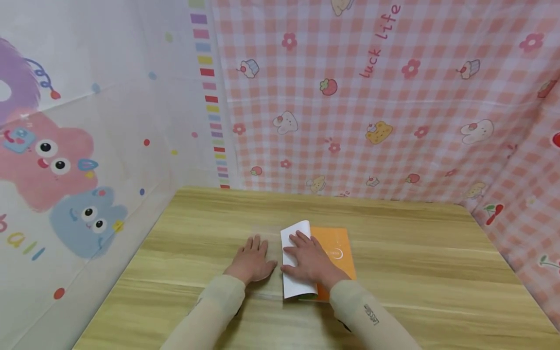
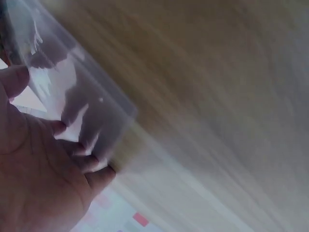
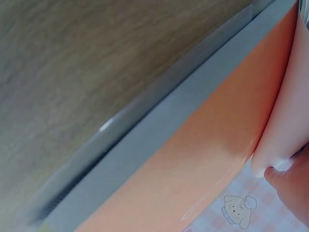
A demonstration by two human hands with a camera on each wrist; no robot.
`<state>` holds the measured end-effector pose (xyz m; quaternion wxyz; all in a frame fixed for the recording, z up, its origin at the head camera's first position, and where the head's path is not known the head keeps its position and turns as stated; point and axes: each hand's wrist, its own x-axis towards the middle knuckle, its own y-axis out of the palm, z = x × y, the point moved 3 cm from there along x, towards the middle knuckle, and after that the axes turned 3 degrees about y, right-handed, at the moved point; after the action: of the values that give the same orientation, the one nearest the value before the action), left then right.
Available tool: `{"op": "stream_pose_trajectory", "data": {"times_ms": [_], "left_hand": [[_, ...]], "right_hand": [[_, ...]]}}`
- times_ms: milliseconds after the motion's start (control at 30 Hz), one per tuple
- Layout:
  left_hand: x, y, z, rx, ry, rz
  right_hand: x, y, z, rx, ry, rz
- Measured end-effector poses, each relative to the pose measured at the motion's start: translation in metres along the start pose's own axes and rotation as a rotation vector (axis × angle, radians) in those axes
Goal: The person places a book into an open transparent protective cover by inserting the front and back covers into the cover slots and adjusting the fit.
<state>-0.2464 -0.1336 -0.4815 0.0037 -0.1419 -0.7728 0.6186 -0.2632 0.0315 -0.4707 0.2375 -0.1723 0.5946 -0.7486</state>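
An orange-covered book [image 1: 336, 239] lies on the wooden table, its white leaf [image 1: 294, 288] curving over toward the left. My right hand [image 1: 308, 260] rests on that leaf with fingers spread, hiding part of the book. Just left of the book, my left hand [image 1: 251, 262] lies palm down with its fingers straight, touching a clear plastic sheet [image 2: 104, 104]. In the left wrist view, the fingertips touch the sheet. The right wrist view shows the orange surface [image 3: 193, 145] close up, with a clear plastic edge [image 3: 145, 99] beside its pale border; most of the right hand is out of that view.
The wood-grain table [image 1: 420, 272] stretches out on both sides of the book. A pink checked cloth [image 1: 350, 107] hangs behind the table and continues on the right. On the left hangs a white cloth [image 1: 131, 107] with cartoon figures.
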Motion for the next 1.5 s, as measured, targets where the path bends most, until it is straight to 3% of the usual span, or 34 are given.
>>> {"op": "stream_pose_trajectory", "data": {"times_ms": [167,400,833,1100,1267,1500], "left_hand": [[-0.001,0.003,-0.003,0.012,-0.028,-0.02],[-0.001,0.003,-0.004,0.063,0.004,-0.05],[0.001,0.001,-0.002,0.063,0.02,-0.031],[0.001,-0.001,-0.001,0.059,0.03,-0.021],[0.004,0.001,0.0,0.05,0.019,0.002],[0.003,0.002,0.003,0.019,0.006,0.028]], "right_hand": [[-0.001,-0.003,0.001,0.021,0.004,0.001],[-0.004,-0.005,0.0,0.011,-0.007,-0.005],[0.003,0.003,0.001,-0.02,0.008,0.023],[0.008,0.006,0.004,-0.057,0.008,-0.004],[0.007,0.003,0.004,-0.031,-0.016,-0.021],[0.004,-0.002,0.002,0.155,-0.07,-0.14]]}}
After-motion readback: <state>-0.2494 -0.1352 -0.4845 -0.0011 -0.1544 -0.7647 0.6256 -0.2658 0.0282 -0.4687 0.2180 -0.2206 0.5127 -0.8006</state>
